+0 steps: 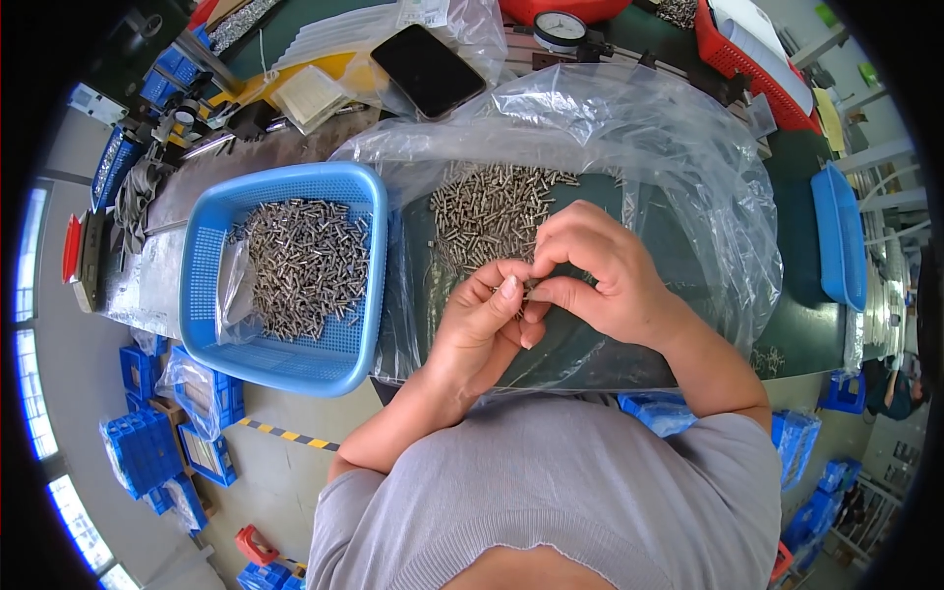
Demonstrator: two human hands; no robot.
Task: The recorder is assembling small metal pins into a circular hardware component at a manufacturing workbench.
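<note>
Left hand: your left hand (479,320) was closed, its fingertips pinched on one small silver metal pin (531,287), held above the desk.
Right hand: your right hand (590,270) was also closed, thumb and forefinger gripping the same small pin from the other side; the two hands touched each other at the fingertips.
Small pin: it was between your fingertips, mostly hidden, so you could see only a short piece of it.
Loose heap: a pile of small silver metal pins (487,206) lay on the clear plastic bag (669,147), just behind your hands.
Plastic bag: it was spread open over the dark green desk (801,334), and its far edge stood up in folds.
Blue basket: a light blue perforated plastic basket (285,354) stood to the left of the bag, touching its edge, and it held a second heap of grey metal pins (305,265).
Far side: a black flat phone (427,70) lay on a plastic sheet, and a round dial gauge (560,29) stood near it.
Right edge: a blue plastic tray (841,236) lay well apart from your hands.
</note>
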